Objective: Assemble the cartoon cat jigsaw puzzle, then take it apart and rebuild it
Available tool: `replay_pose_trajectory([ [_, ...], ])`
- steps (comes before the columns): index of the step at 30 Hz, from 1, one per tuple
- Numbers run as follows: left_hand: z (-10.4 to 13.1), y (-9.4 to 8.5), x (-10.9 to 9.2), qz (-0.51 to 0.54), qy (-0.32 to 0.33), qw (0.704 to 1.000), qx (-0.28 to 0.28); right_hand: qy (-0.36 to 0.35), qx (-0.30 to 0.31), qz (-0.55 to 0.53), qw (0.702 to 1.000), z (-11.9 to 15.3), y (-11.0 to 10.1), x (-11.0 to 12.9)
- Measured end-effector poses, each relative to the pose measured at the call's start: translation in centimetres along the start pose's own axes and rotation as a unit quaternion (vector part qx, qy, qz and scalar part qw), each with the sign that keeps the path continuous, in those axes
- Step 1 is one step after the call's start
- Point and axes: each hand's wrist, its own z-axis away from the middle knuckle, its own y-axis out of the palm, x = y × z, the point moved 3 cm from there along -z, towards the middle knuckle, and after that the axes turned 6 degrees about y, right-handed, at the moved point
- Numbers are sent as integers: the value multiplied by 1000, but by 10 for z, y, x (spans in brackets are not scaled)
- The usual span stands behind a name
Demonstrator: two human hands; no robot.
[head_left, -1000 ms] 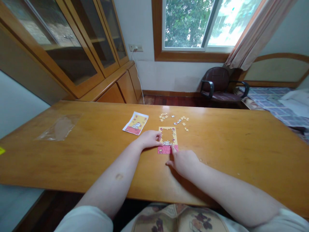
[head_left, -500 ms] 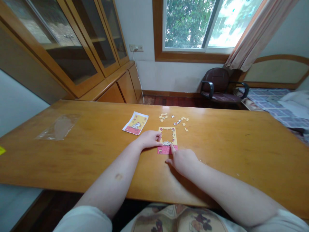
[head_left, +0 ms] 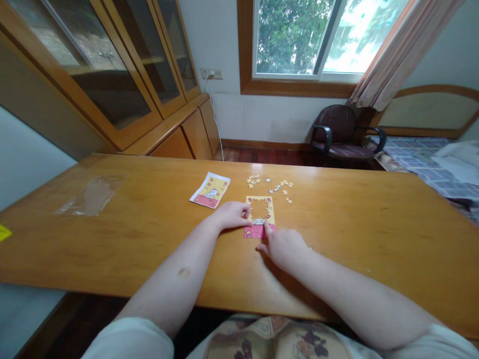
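Note:
A partly assembled jigsaw puzzle [head_left: 258, 232] lies on the wooden table, pink at the bottom, with a yellow frame around an open middle. My left hand [head_left: 232, 215] rests at its left edge, thumb stretched onto the puzzle and the other fingers bent, holding nothing visible. With its index finger extended, my right hand [head_left: 285, 247] touches the puzzle's lower right part; its thumb is apart from that finger. Loose yellow pieces [head_left: 253, 181] and some white-grey pieces [head_left: 277, 188] are scattered beyond the puzzle. A printed picture sheet [head_left: 211, 191] lies to the left.
On the left of the table [head_left: 149, 249] lies a clear plastic bag [head_left: 92, 197], with a yellow tag [head_left: 4, 232] at the far left edge. Past the table stand a glass-door cabinet [head_left: 149, 114], an office chair [head_left: 337, 130] and a bed [head_left: 422, 159].

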Motion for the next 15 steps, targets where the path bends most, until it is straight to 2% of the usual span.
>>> replay_pose_trajectory([
  [7, 0, 1, 0, -7, 0, 1000, 6, -2, -5, -8, 1000, -2, 2, 0],
  [15, -1, 1, 1, -15, -3, 1000, 9, 20, -9, -18, 1000, 0, -6, -2],
])
